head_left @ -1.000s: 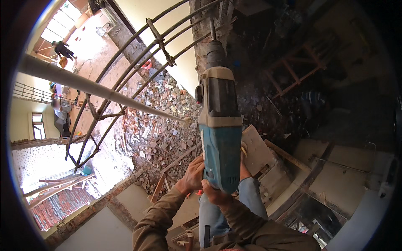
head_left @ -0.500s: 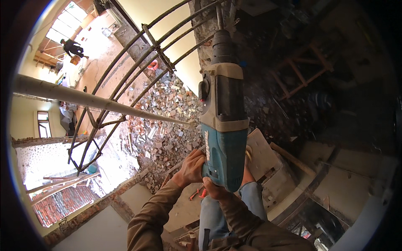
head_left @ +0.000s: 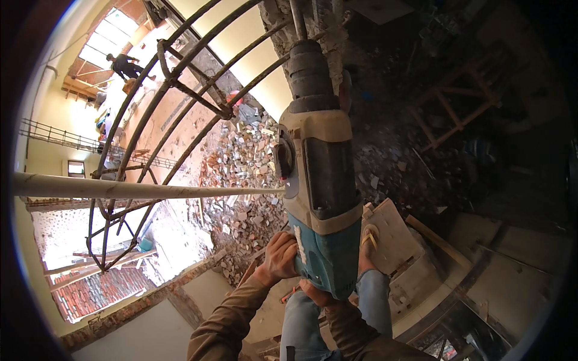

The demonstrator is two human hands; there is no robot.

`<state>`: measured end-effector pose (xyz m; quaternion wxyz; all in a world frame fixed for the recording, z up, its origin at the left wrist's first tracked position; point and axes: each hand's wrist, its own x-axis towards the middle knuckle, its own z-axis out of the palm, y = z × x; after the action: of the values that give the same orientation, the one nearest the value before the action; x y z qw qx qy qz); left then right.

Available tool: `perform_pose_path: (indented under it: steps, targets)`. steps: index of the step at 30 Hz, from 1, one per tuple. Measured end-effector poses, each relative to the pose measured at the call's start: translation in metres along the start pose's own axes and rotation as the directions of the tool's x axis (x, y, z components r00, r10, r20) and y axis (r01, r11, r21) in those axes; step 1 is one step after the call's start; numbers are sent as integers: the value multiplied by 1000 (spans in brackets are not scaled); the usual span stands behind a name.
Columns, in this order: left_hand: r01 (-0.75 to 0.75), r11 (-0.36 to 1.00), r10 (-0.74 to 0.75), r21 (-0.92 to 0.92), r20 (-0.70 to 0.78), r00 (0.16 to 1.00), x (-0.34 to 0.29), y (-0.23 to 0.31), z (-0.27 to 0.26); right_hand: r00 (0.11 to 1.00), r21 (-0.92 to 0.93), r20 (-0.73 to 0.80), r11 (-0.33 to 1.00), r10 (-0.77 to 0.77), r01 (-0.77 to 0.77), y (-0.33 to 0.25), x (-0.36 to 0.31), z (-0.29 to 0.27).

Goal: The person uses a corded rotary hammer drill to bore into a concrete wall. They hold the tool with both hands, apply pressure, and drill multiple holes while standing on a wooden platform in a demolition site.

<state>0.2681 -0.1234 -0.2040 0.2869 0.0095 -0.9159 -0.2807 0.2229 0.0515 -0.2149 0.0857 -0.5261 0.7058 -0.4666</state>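
A large teal and black rotary hammer (head_left: 322, 249) fills the middle of the view, its chuck away from me. From the chuck a metal bit (head_left: 298, 23) runs up to a broken concrete edge (head_left: 277, 43); whether its tip touches is cut off by the frame. My left hand (head_left: 280, 257) is closed on the tool's left rear side. Behind and beneath the motor housing, my right hand (head_left: 315, 293) grips the rear end, its fingers partly hidden by the tool. Bent steel rebar (head_left: 195, 96) sticks out from the concrete, left of the hammer.
A pale pole (head_left: 150, 191) crosses from the left toward the hammer. Far below lies rubble (head_left: 241, 162). My slippered foot (head_left: 368, 237) is near a pale board (head_left: 391, 231). A wooden frame (head_left: 451, 111) stands in shadow at right; another person (head_left: 124, 66) is far left.
The hammer looks nearer and its rear end sits lower, both hands still on it. My view has shifted, with the rebar looking larger and my slippered foot showing more.
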Motion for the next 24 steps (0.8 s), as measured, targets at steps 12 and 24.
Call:
perform_pose_path:
  steps: [12,24]
  targets:
    - [96,984,-98,-147,-6,995,-22,-33,40,919,-314,-3,872,-395,374,35,8,18]
    - [14,999,-11,34,-77,997,-17,-46,59,905,-8,-162,917,-394,398,85,20,21]
